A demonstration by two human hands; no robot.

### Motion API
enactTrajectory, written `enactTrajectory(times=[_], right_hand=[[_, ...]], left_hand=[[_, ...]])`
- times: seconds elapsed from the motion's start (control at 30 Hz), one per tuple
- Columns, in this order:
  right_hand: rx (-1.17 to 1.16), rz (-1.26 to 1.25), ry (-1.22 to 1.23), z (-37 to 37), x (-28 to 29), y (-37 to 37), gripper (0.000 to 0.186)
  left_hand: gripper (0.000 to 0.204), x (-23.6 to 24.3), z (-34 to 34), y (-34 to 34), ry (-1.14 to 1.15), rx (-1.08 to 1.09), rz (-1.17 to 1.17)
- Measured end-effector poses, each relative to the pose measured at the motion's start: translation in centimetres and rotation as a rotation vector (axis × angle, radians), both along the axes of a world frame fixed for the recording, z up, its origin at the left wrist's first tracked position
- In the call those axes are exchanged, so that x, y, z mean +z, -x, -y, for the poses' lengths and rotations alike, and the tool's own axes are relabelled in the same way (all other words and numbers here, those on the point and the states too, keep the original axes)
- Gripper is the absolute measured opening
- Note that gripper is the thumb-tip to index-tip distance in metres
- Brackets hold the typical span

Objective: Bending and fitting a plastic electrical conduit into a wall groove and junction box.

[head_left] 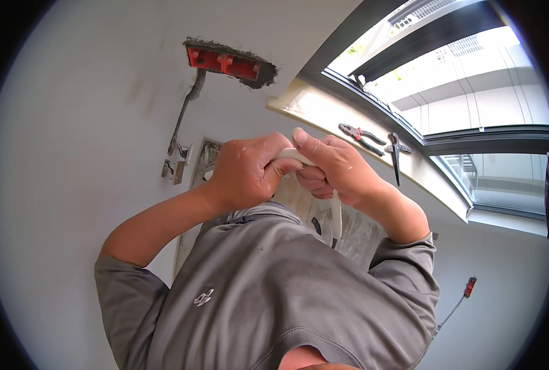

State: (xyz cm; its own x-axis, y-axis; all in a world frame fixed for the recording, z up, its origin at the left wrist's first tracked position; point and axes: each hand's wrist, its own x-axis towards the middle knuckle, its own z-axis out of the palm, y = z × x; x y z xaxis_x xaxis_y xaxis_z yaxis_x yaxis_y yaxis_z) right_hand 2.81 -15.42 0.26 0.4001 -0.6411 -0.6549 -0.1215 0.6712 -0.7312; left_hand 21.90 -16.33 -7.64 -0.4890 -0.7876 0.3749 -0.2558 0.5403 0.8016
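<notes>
A white plastic pipe (296, 156) is held in front of my chest, bent in an arc between my two fists. My left hand (248, 169) is closed around it, and a short white end pokes out on that hand's far left side. My right hand (339, 168) grips the pipe close beside the left, its thumb raised along the top. Below the right hand, a white length hangs down toward the floor. The stretches inside both fists are hidden by my fingers. White specks mark the skin of both hands.
Red electrical boxes (223, 62) sit in a rough wall cutout, with a mortar-filled groove (187, 111) running down. Pliers with red-and-black handles (362, 137) and a dark metal tool (396, 154) lie on the windowsill (432, 174) under a dark-framed window. Another small red box (469, 287) is at lower right.
</notes>
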Motion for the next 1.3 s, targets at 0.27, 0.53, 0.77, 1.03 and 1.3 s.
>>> enactTrajectory(times=[0.27, 0.53, 0.77, 1.03, 1.3], right_hand=[[-0.136, 0.0, 0.029, -0.2, 1.6, -0.1, 0.061], [0.181, -0.024, 0.045, 2.0, -0.9, 2.0, 0.063], [0.182, -0.051, 0.057, 1.1, 0.6, 1.3, 0.066], [-0.071, 0.0, 0.12, -0.1, 2.5, -0.1, 0.066], [-0.202, 0.188, 0.111, -0.3, 2.8, 1.4, 0.061]], left_hand=[[0.018, 0.5, -1.3, 2.2, -0.227, 0.091, -0.291], [0.024, 1.2, 0.1, 0.2, -0.347, -0.071, -0.072], [0.026, 2.8, 2.3, 0.0, -0.01, -0.281, 0.083], [0.02, 3.1, 1.1, 0.7, -0.104, -0.149, -0.152], [0.023, 4.0, -0.1, 3.0, -0.215, -0.076, -0.259]])
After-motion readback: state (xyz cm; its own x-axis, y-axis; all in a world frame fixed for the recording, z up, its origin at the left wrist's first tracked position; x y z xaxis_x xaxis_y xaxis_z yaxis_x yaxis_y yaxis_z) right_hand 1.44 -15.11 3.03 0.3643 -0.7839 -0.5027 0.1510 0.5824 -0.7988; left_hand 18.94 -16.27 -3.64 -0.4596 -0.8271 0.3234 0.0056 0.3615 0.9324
